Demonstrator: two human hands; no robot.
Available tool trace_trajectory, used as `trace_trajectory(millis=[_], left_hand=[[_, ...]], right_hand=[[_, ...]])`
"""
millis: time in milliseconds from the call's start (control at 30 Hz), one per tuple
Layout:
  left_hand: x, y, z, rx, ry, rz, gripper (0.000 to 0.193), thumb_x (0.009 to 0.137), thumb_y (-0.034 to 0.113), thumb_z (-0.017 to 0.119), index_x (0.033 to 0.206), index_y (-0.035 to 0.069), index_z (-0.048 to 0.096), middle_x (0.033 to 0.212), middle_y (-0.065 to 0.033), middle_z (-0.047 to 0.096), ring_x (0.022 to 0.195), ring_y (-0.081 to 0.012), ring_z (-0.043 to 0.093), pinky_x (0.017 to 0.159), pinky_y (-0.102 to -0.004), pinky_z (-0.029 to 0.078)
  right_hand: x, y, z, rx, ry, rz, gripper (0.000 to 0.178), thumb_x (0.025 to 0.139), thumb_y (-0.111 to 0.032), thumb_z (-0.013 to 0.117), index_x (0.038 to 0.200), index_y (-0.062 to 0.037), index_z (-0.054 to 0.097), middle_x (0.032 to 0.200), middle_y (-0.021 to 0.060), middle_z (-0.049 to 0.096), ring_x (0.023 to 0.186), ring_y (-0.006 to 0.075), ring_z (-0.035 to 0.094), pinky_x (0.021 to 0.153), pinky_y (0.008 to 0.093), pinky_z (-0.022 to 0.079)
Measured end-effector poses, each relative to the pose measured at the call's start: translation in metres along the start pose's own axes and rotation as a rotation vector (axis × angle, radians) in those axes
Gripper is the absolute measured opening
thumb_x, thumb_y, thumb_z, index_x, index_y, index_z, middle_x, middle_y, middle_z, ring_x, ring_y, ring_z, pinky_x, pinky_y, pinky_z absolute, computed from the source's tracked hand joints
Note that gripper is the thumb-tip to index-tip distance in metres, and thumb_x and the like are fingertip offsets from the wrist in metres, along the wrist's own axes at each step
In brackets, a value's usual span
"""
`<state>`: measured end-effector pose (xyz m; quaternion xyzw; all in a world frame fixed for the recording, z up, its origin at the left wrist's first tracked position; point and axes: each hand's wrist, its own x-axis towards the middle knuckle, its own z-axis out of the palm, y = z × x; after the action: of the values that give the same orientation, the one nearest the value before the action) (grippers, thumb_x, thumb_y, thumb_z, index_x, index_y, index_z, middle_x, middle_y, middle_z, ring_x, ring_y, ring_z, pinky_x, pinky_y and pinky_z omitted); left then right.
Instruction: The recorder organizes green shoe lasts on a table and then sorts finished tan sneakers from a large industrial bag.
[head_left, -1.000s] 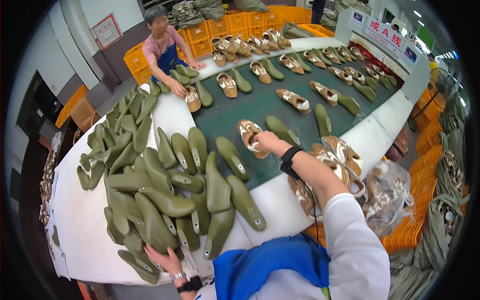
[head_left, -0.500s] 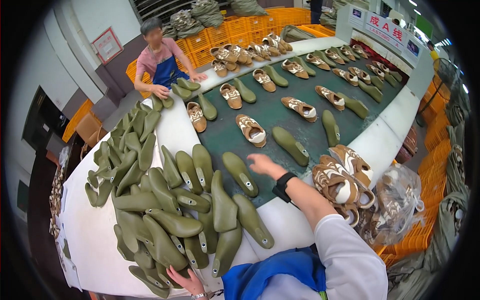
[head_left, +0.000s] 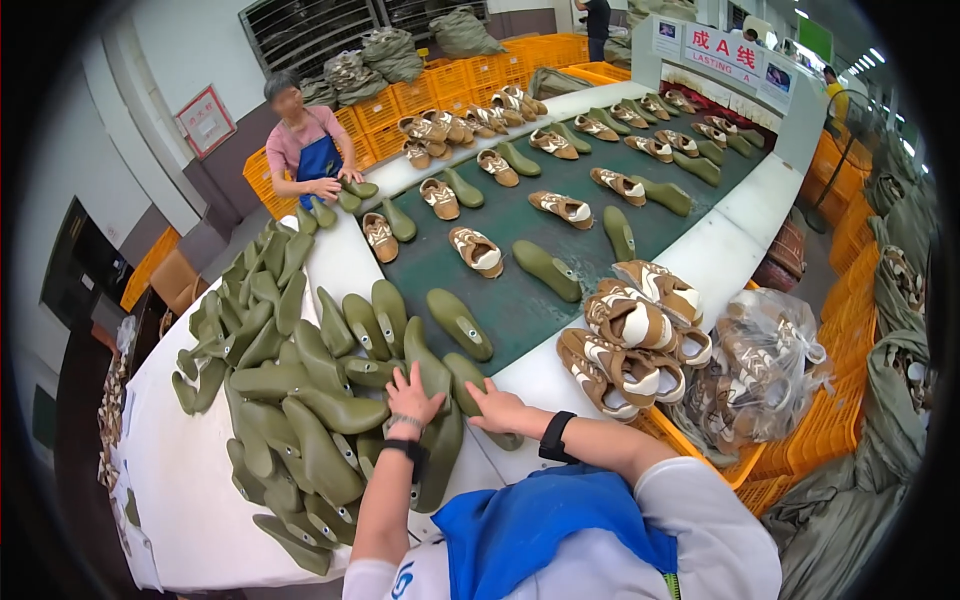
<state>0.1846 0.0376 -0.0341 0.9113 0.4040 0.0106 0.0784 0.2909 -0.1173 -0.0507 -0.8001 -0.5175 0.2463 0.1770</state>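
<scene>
Olive-green shoe lasts lie in a large pile (head_left: pixel 318 450) on the white table. My left hand (head_left: pixel 412 402) is open at the pile's right side, fingers spread over a last (head_left: pixel 422 345). Beside it, my right hand (head_left: pixel 497 410) reaches in from the right, fingers apart, against another last (head_left: pixel 463 378) whose lower part it partly covers. Just beyond, a single last (head_left: pixel 460 325) rests at the near edge of the dark green belt (head_left: pixel 520 325). Whether either hand bears weight on its last, I cannot tell.
Brown-and-white sneakers and lasts stand in rows along the belt. A sneaker heap (head_left: pixel 630 330) and a clear bag (head_left: pixel 765 350) of sneakers sit to my right, by orange crates (head_left: pixel 830 430). Across the table, a person in a blue apron (head_left: pixel 320 160) handles lasts.
My left hand has risen from the pile's near edge to its right side. My right hand has drawn back from over the belt to the lasts. The view has shifted.
</scene>
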Motion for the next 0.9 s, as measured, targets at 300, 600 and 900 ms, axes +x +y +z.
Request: trace_trajectory(millis=[300,600,900], left_hand=[[0.001,0.034,-0.004,-0.213,-0.23,-0.261,0.103,0.06,0.041,0.071,0.139,0.022,0.009,0.123,-0.0243,0.033,0.111,-0.0407,0.042,0.09,-0.0417,0.041],[-0.099,-0.052,-0.067,-1.249,-0.166,-0.254,0.068,0.07,0.026,0.07,0.124,0.007,0.033,0.105,-0.0094,0.052,0.097,-0.0173,0.051,0.081,-0.0306,0.043],[-0.16,-0.063,-0.028,-0.376,0.191,0.092,0.069,0.063,0.026,0.072,0.122,0.004,0.042,0.123,-0.0244,0.042,0.115,-0.0376,0.04,0.097,-0.0402,0.033]], right_hand=[[0.0,0.002,0.011,-0.093,0.097,0.025,0.064,0.074,-0.027,0.057,0.127,-0.0005,0.033,0.101,0.0317,0.05,0.08,0.041,0.058,0.071,0.0444,0.049],[-0.01,0.0,0.005,-0.11,-0.113,0.044,0.079,0.075,-0.038,0.057,0.134,0.0016,0.023,0.109,0.035,0.046,0.094,0.0427,0.054,0.081,0.0407,0.046],[-0.039,0.036,-0.016,0.234,-0.145,-0.316,0.069,0.08,-0.037,0.059,0.133,-0.0046,0.03,0.117,0.024,0.05,0.088,0.0297,0.06,0.083,0.035,0.045]])
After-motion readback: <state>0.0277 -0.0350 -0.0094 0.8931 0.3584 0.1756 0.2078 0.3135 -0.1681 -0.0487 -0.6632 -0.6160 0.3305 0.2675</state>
